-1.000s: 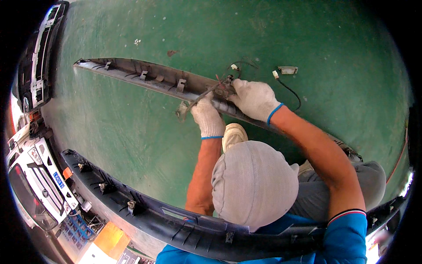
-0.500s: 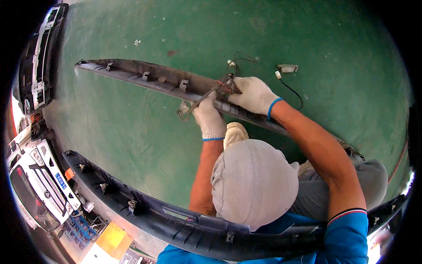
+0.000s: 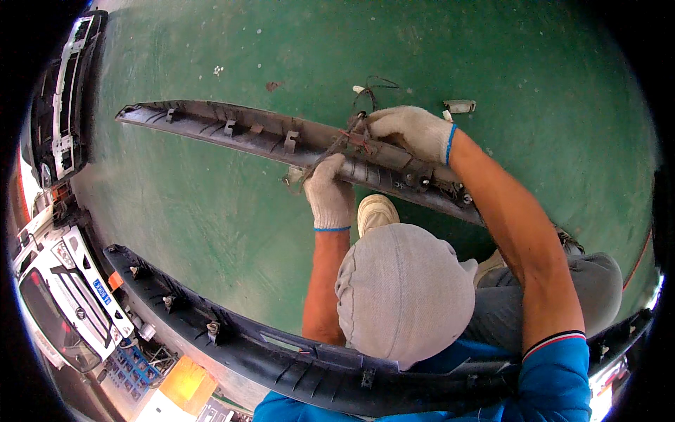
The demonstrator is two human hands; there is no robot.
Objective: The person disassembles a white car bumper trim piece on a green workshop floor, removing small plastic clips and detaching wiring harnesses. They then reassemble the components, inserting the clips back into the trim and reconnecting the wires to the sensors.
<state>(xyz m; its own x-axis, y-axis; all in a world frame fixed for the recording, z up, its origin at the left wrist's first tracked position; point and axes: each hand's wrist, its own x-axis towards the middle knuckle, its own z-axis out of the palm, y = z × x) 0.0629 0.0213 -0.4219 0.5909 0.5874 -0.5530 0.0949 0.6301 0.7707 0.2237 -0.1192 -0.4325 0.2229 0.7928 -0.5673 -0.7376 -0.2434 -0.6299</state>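
Note:
My left hand [image 3: 330, 190], in a cream knit glove, grips the near edge of a long dark trim strip [image 3: 204, 123] fitted with metal clips, beside a dangling cable and a small pale part [image 3: 295, 176]. My right hand [image 3: 411, 133], gloved alike, has its fingers closed at a tangle of thin dark and red wiring [image 3: 357, 141] over the strip's middle; its fingertips are partly hidden. A loose wire with a white connector [image 3: 358, 90] lies beyond the strip. A small clear lamp-like piece [image 3: 459, 106] rests on the green floor [image 3: 232, 197] behind my right hand.
A long black bumper [image 3: 309, 373] crosses the lower view, near a rounded grey cloth-covered shape [image 3: 404, 295] and a cream shoe [image 3: 376, 214]. At left are another bumper [image 3: 70, 84], a white vehicle [image 3: 70, 295], a blue crate [image 3: 130, 366] and a yellow board [image 3: 186, 383].
My right hand has moved slightly up and to the right, now covering much of the right-hand cable. More of the strip's right part shows below it. My left hand has barely moved.

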